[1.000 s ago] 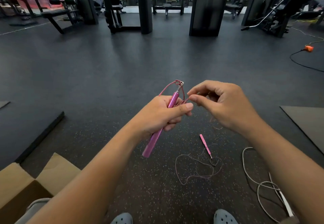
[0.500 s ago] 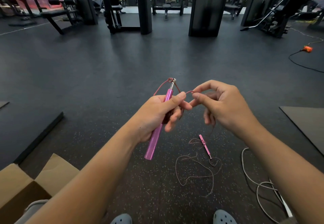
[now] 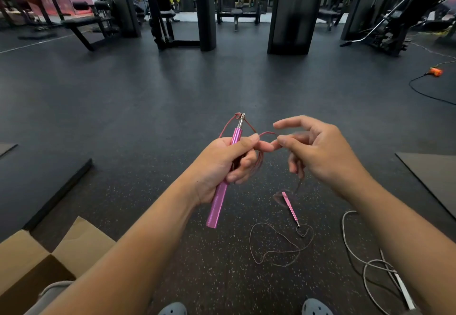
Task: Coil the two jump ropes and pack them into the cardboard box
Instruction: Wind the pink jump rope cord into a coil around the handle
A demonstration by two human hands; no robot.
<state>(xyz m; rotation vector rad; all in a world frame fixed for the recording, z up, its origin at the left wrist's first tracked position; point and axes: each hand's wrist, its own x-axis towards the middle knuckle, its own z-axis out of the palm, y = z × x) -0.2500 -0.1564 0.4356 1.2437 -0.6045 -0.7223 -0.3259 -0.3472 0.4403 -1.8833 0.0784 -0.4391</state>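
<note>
— What's going on from the head view?

— The left hand [image 3: 222,164] is wrapped round a slim metallic pink jump-rope handle [image 3: 225,176], held upright with its silver swivel tip at the top. Thin pink cord [image 3: 259,164] loops off that tip and hangs in a few turns beside the fingers.

— And the other hand?

— The right hand [image 3: 318,152] sits just beside it, thumb and a finger pinching the cord where it arcs across between the two hands; the forefinger points out straight. That hand is blurred, so I can't tell more.

— Where's the rest of that rope?

— On the speckled black rubber floor [image 3: 222,277]: the second pink handle [image 3: 291,210] lies there with slack cord curled near it. To the right lies a pale grey rope with a white handle [image 3: 370,265], loose and uncoiled.

— The box?

— An open brown cardboard box [image 3: 37,265] at lower left, flaps up, apart from both ropes. Grey clogs [image 3: 315,308] at the bottom edge. An orange plug on a black cable [image 3: 435,71] far right.

— Any writing?

— No legible label anywhere.
</note>
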